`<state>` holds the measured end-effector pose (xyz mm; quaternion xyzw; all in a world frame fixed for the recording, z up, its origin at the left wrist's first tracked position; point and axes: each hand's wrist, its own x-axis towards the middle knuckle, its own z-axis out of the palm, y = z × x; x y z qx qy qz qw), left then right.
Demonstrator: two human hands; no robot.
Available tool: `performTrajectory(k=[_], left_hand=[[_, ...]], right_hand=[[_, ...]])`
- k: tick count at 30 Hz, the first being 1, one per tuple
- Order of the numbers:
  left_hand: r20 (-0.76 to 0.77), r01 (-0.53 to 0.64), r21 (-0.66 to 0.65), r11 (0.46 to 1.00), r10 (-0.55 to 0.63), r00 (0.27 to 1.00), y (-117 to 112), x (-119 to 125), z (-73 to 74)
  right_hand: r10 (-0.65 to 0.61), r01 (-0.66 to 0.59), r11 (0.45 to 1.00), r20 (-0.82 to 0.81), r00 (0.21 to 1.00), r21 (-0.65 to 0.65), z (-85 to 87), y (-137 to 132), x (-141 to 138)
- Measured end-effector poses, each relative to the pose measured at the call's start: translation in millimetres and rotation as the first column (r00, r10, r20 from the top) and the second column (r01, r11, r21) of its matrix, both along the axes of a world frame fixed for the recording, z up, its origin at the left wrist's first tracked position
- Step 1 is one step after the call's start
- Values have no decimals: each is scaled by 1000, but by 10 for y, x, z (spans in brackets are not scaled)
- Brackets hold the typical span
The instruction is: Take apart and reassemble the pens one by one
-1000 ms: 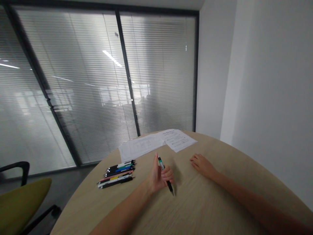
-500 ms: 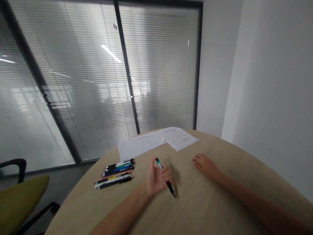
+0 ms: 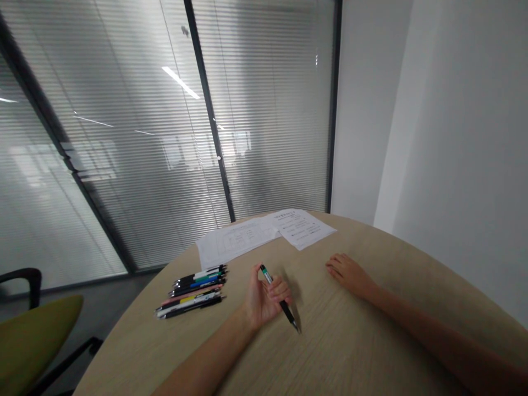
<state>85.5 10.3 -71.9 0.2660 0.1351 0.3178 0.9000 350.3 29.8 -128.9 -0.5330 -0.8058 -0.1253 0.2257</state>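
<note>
My left hand (image 3: 259,309) is closed around a pen (image 3: 289,314) with a black lower barrel and a green band near its top. The thumb rests at the pen's upper end. The tip slants down to the right, close to the tabletop; I cannot tell whether it touches. To the left, several pens (image 3: 192,300) lie side by side in a row, among them black, white, blue, green, yellow and pink ones. My right hand (image 3: 350,276) lies palm down on the table, fingers stretched out and loosely together, holding nothing.
Printed paper sheets (image 3: 237,239) overlap at the far side of the round wooden table (image 3: 330,352). A chair with a green seat (image 3: 37,335) and black armrest stands at the left. Beyond the table are a glass partition with blinds (image 3: 264,110) and a white wall (image 3: 466,137).
The camera view has shifted slightly. Within my left hand the pen's angle differs a little, its tip farther right. My right hand stays in place on the table.
</note>
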Motion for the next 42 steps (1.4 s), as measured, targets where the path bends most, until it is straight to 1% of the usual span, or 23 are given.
performTrajectory(k=[6,13,17,22,27,35,39,42], left_hand=[[61,12,-16,1000,-11,998,-34,16,-9],[92,-2,-38,999,5,996,-77,32,34],[104,-51,-52,997,56,993,-23,8,19],[103,-135,-69,988,142,985,69,-40,-31],[124,-181,-95,979,192,974,76,-54,-33],[152,-152,-101,983,166,974,66,-21,-56],[141,-155,-76,985,165,976,37,-2,-17],[96,-171,-64,983,177,980,0,33,29]], right_hand=[[-4,4,1000,-10,1000,7,18,-7,-15],[-4,4,1000,-11,1000,3,31,-23,-22],[-5,5,1000,-13,1000,-10,23,-18,-4],[5,-6,1000,-38,999,-21,57,-40,-10],[1,-3,1000,-51,999,-26,76,-53,-22],[-12,12,1000,-10,1000,-3,66,-51,-13],[-17,17,999,4,1000,28,89,-73,-26],[20,-21,998,19,1000,53,158,-162,-140]])
